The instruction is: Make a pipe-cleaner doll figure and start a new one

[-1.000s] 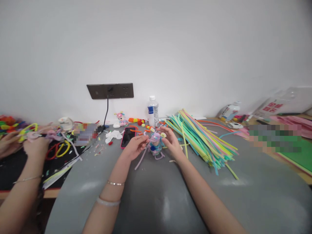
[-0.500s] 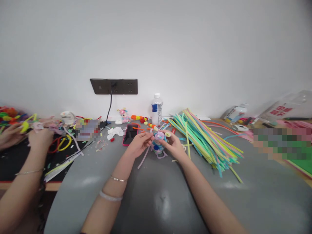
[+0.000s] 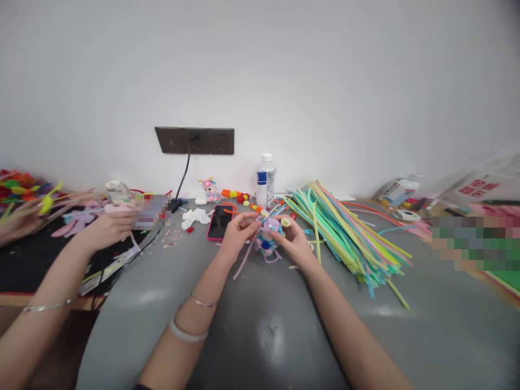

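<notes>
Between my two hands is a small pipe-cleaner figure (image 3: 266, 238) in lilac, blue and pink, with a dark blue spot on its front and a loose lilac stem trailing to the lower left. My left hand (image 3: 240, 234) pinches it at its upper left side. My right hand (image 3: 296, 241) grips its right side, the thumb across the front by a pale yellow round part. Fingers and figure overlap, so its back is hidden. A phone in a pink case (image 3: 220, 222) lies just left of my left hand.
A large bundle of pastel pipe cleaners (image 3: 349, 233) lies right of my hands. Behind stand a water bottle (image 3: 266, 181) and a small pink finished figure (image 3: 209, 188). White crumpled tissue (image 3: 195, 218) lies left. A co-worker's hand (image 3: 109, 230) works at the far left, near a black cable (image 3: 183, 181).
My hands stay on the figure with only slight finger shifts. The view has moved a little. The co-worker's nearer hand has reached right, away from the scissors area.
</notes>
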Motion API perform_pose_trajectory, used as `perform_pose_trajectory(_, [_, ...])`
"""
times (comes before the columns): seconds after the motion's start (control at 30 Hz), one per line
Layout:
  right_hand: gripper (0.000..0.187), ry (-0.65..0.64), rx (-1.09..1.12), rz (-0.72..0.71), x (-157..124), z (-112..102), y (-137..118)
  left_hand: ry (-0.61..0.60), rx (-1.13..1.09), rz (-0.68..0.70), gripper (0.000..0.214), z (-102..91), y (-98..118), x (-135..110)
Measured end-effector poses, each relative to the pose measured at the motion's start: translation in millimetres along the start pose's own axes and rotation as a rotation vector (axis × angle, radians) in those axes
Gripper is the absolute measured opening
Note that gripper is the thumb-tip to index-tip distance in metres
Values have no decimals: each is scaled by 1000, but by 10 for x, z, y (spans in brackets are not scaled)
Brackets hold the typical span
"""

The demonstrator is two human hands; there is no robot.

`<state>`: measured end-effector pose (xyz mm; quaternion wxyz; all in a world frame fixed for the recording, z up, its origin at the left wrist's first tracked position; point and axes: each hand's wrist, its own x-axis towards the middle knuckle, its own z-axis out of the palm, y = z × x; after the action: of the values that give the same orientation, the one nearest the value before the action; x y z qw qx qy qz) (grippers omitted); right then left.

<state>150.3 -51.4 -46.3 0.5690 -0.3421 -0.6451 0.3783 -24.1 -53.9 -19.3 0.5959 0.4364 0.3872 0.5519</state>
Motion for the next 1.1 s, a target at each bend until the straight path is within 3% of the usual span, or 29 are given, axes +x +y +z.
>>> perform_pose_trajectory(0.23, [28, -5, -36, -4, -3, -2, -15, 12, 367, 142, 14, -37, -42, -57])
perform_pose_trajectory(0.37, [30, -14, -68, 15, -10, -3, -36, -12, 437, 158, 11, -23, -48, -87])
perform_pose_trajectory(0.5, [32, -4, -80, 32, -14, -11, -47, -42, 454, 232, 15, -28, -38, -97])
perform_pose_trajectory(0.7, [33, 9, -60, 33, -15, -1, -58, 14, 394, 209, 12, -45, -74, -83])
perform_pose_trajectory(1.1, [34, -10, -5, 56, -5, 34, -80, -37, 390, 259, 11, 21, -63, -123])
